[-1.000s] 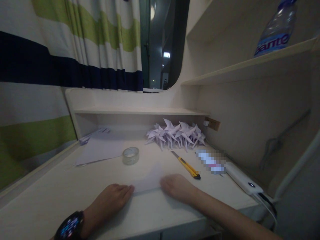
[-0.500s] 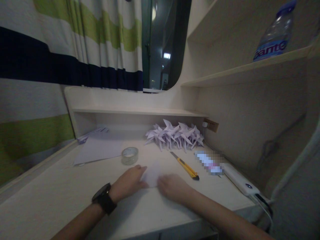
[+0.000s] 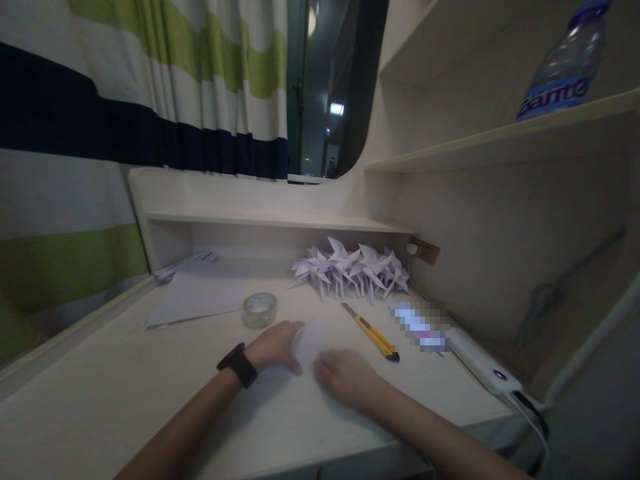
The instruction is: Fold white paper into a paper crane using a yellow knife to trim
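A small piece of white paper (image 3: pixel 308 345) is between my hands above the desk, its outline blurred. My left hand (image 3: pixel 277 345), with a black watch at the wrist, has thumb and fingers closed around the paper's left side. At the lower right edge, my right hand (image 3: pixel 345 375) is curled with its fingertips on the same paper. A roll of clear tape (image 3: pixel 259 312) lies just beyond my left hand. Right of the paper is a yellow utility knife (image 3: pixel 373 333) with its blade extended. Several folded paper pinwheels (image 3: pixel 350 270) are bunched at the back of the desk.
White sheets (image 3: pixel 197 293) lie at the back left of the desk (image 3: pixel 125 400). A phone with a blurred-out screen (image 3: pixel 419 327) and a white power strip (image 3: pixel 483 363) with cables line the right side. On the upper right shelf stands a plastic bottle (image 3: pixel 563 67).
My left hand has shifted right and turned, bringing its fingers around the paper's side. The right hand stays nearly in place. The paper's left edge now looks raised or curved.
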Demonstrator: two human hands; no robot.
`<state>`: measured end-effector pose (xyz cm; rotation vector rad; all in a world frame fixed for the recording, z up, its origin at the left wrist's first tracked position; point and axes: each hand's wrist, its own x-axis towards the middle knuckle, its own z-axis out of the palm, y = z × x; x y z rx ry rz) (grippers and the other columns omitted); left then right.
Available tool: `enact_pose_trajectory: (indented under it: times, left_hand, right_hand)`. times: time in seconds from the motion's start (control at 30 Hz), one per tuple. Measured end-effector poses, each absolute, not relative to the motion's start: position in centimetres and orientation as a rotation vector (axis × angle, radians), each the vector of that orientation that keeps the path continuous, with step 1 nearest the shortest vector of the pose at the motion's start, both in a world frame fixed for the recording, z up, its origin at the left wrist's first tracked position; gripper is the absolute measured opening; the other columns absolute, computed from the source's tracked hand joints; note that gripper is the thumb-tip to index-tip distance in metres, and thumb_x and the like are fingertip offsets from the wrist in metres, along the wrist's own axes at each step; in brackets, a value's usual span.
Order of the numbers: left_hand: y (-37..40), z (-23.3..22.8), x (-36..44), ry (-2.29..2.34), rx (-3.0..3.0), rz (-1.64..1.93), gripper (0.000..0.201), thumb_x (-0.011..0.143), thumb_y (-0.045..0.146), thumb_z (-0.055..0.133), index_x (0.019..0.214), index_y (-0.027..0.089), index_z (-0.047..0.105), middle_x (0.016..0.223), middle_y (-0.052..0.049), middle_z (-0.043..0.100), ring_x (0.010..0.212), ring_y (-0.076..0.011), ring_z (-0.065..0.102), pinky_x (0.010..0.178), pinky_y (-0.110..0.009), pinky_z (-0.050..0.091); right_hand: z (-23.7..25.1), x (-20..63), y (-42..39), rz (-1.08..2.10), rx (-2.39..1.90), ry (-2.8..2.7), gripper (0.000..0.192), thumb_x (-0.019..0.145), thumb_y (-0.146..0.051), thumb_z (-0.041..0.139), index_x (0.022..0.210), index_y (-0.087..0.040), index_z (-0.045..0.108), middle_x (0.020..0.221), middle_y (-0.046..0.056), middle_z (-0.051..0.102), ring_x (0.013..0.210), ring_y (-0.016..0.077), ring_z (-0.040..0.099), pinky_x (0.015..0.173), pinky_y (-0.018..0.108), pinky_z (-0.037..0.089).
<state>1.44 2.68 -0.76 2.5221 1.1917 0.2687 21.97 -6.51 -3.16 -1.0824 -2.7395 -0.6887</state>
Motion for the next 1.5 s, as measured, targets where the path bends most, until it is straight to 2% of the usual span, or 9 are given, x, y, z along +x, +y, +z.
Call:
enact_pose_trajectory:
  times: [0.1,0.27,0.37,0.63,0.73,0.97,1.17,1.37,1.5]
  left_hand:
    - [2.7,-1.1,1.5,1.236,2.505,0.394,0.082,0.051,0.039,0.081,0.125,0.016,0.053,0.113,-0.012,0.062,0.097,-0.0281,0.060,0.079,-0.031,0.044]
    - [2.6,-1.3,1.3,1.150,2.364,0.572,0.032,0.066,0.028,0.069,0.095,0.016,0.065,0.092,-0.006,0.068,0.084,-0.0219,0.061,0.069,-0.028,0.042]
    - [2.7,-1.2,1.0,1.111,2.257,0.582,0.021,0.069,0.026,0.065,0.086,0.015,0.066,0.087,-0.005,0.069,0.081,-0.0210,0.061,0.068,-0.028,0.043]
    - [2.5,-1.8,0.7,1.234,2.296,0.536,0.058,0.065,0.023,0.068,0.122,0.016,0.058,0.096,-0.008,0.068,0.087,-0.0222,0.063,0.075,-0.028,0.044]
    - [2.0,-1.8,1.4,1.276,2.340,0.549,0.060,0.066,0.026,0.069,0.124,0.016,0.056,0.098,-0.008,0.068,0.091,-0.0232,0.063,0.078,-0.029,0.044]
    - [0.9,-1.5,3.1,1.335,2.370,0.524,0.069,0.062,0.034,0.075,0.124,0.011,0.056,0.111,-0.015,0.064,0.102,-0.0275,0.060,0.084,-0.031,0.044]
    - [0.9,-1.8,3.1,1.271,2.428,0.583,0.069,0.058,0.029,0.078,0.121,0.015,0.057,0.111,-0.014,0.061,0.104,-0.0286,0.058,0.086,-0.032,0.044]
    - [1.2,-2.1,3.0,1.176,2.324,0.730,0.073,0.066,0.013,0.068,0.135,0.020,0.044,0.123,-0.010,0.061,0.110,-0.0257,0.057,0.090,-0.031,0.043]
    - [1.8,-1.8,2.7,1.159,2.222,0.785,0.054,0.069,0.012,0.062,0.122,0.016,0.056,0.106,-0.009,0.068,0.096,-0.0236,0.063,0.080,-0.029,0.046]
  right_hand:
    - [-3.5,22.0,-6.6,-0.664,-1.088,-2.709,0.011,0.091,-0.016,0.048,0.087,-0.014,0.058,0.077,0.007,0.063,0.066,0.0180,0.058,0.057,0.027,0.041]
    - [-3.7,22.8,-6.6,-0.399,-1.202,-2.526,0.015,0.091,-0.018,0.048,0.099,-0.016,0.060,0.087,0.007,0.069,0.076,0.0180,0.063,0.066,0.026,0.044]
    - [-3.2,23.3,-6.2,-0.206,-1.374,-2.328,0.020,0.089,-0.018,0.047,0.104,-0.017,0.061,0.091,0.008,0.070,0.079,0.0173,0.064,0.070,0.024,0.045]
    - [-2.8,23.3,-6.1,-0.151,-1.326,-2.435,0.021,0.092,-0.029,0.048,0.099,-0.018,0.063,0.105,0.008,0.068,0.098,0.0209,0.062,0.097,0.034,0.042]
    - [-2.9,23.2,-6.2,-0.174,-1.292,-2.490,0.023,0.093,-0.029,0.046,0.103,-0.018,0.063,0.112,0.009,0.066,0.105,0.0216,0.060,0.104,0.036,0.037]
    - [-2.8,23.1,-6.4,-0.221,-1.289,-2.486,0.025,0.093,-0.026,0.043,0.107,-0.017,0.062,0.118,0.009,0.065,0.108,0.0224,0.059,0.104,0.037,0.038]
    - [-3.0,22.7,-6.8,-0.223,-1.288,-2.459,0.024,0.093,-0.024,0.044,0.105,-0.016,0.063,0.118,0.010,0.065,0.108,0.0230,0.059,0.101,0.039,0.040]
    - [-2.3,25.0,-5.6,-0.214,-1.446,-2.300,0.022,0.091,-0.026,0.048,0.102,-0.017,0.064,0.115,0.010,0.066,0.113,0.0238,0.055,0.104,0.040,0.036]
    - [-1.1,29.0,-4.7,-0.332,-1.851,-2.044,0.038,0.086,-0.032,0.055,0.116,-0.011,0.060,0.120,0.018,0.061,0.118,0.0307,0.049,0.102,0.043,0.034]
